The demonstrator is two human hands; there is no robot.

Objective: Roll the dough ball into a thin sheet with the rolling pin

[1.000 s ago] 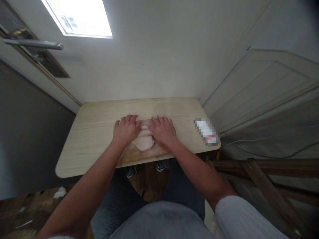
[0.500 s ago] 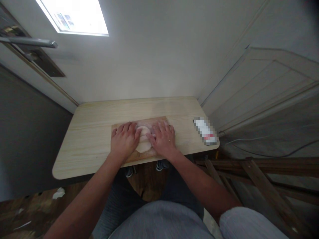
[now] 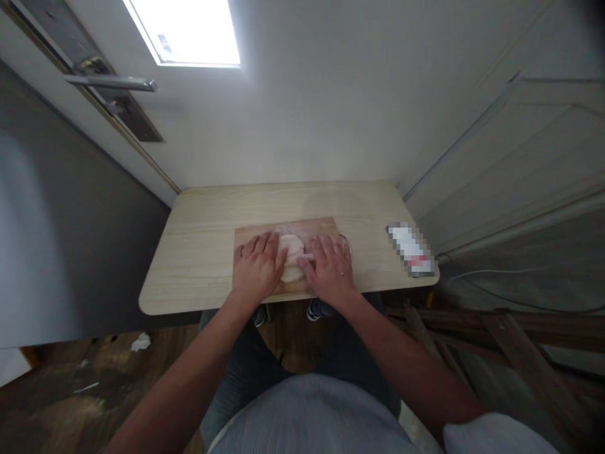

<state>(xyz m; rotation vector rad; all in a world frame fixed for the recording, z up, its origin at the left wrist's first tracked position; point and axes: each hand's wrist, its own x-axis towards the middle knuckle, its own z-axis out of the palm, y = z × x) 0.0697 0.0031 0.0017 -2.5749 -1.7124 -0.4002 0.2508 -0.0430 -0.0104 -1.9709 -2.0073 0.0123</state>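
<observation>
A flat round of pale dough (image 3: 292, 243) lies on a floured wooden board (image 3: 321, 224). Across its middle runs a thin pale rolling pin (image 3: 307, 256), mostly hidden beneath my hands. My left hand (image 3: 259, 260) bends over the pin's left end, thumb beside the dough. On the other end, my right hand (image 3: 331, 261) rests with its fingers bent forward and its thumb against the pin. Both palms face down.
The board sits on a light wood table (image 3: 189, 252) against a white door with a metal handle (image 3: 113, 82). A blurred-out white item (image 3: 410, 248) lies at the table's right end. Behind my right hand shows a thin metal ring (image 3: 347, 241). Wooden beams (image 3: 520, 353) stand at right.
The view has shifted, so the table and hands appear farther right. Both hands stay over the rolling pin and dough; any movement along the board is slight.
</observation>
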